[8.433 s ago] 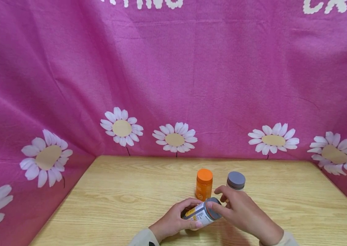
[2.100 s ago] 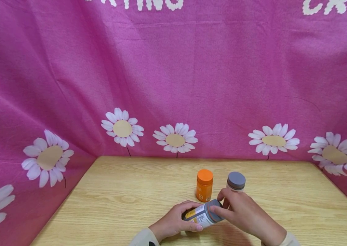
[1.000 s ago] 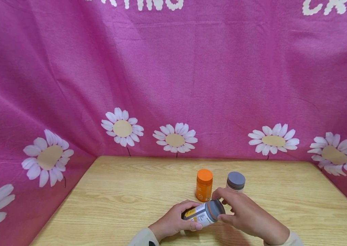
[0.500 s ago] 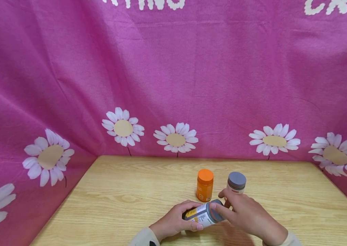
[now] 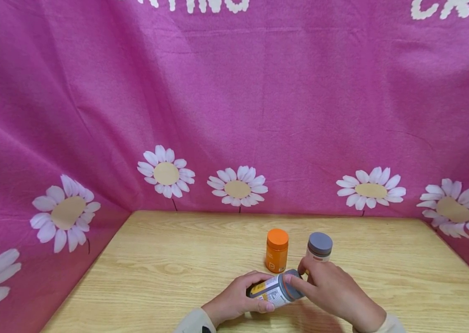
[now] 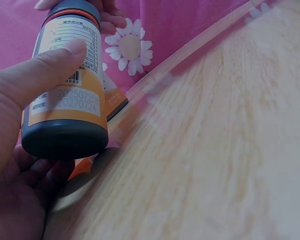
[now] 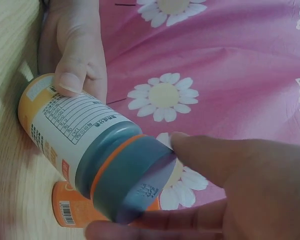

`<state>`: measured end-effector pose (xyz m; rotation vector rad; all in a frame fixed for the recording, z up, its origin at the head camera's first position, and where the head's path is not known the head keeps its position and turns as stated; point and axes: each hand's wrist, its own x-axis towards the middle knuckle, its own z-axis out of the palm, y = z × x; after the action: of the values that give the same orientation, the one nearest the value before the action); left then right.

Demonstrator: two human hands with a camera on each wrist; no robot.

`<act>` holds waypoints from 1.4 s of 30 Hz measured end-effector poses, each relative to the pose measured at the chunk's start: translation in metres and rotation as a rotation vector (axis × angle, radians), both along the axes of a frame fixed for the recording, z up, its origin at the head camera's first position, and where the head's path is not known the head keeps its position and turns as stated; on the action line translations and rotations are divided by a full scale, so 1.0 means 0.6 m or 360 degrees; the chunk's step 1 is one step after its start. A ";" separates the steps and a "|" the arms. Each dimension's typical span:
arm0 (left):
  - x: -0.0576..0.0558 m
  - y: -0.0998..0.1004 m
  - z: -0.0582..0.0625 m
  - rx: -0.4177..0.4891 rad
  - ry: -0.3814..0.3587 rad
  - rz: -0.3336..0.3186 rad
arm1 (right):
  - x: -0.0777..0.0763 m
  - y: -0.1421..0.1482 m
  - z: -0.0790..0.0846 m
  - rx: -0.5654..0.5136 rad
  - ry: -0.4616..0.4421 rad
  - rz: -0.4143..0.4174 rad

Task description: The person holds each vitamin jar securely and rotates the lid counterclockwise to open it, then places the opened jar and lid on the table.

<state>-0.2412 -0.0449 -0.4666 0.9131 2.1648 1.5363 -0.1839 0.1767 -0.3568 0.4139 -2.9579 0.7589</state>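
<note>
My left hand grips a pill bottle round its body, holding it tilted just over the table with the capped end toward the right. The bottle has a white and yellow printed label and a dark base. Its grey cap is on, with an orange ring below it. My right hand pinches this cap, the thumb on one side and fingers on the other. An orange bottle stands upright just behind the held one. Another grey-capped bottle stands behind my right hand, its lower part hidden.
The wooden table spreads out under both hands. A pink cloth printed with white daisies hangs along the table's back and sides.
One second ago my right thumb was at the cap's lower edge; now it lies across the cap. The left hand's hold and the standing bottles are unchanged.
</note>
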 end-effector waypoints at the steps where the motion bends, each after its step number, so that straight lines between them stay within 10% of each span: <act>1: 0.000 0.000 0.000 -0.0003 -0.0005 0.0003 | -0.001 0.001 0.000 -0.0002 0.0005 0.0031; 16: 0.001 0.000 0.001 0.0018 -0.0024 0.0012 | -0.002 0.011 -0.002 -0.0148 0.0035 0.0438; 42: 0.001 0.002 -0.001 0.0056 -0.0060 -0.0007 | 0.002 0.014 0.003 -0.0089 0.0042 0.0596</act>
<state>-0.2409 -0.0439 -0.4671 0.8921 2.1144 1.5813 -0.1829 0.1853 -0.3551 0.9828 -2.8589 0.8554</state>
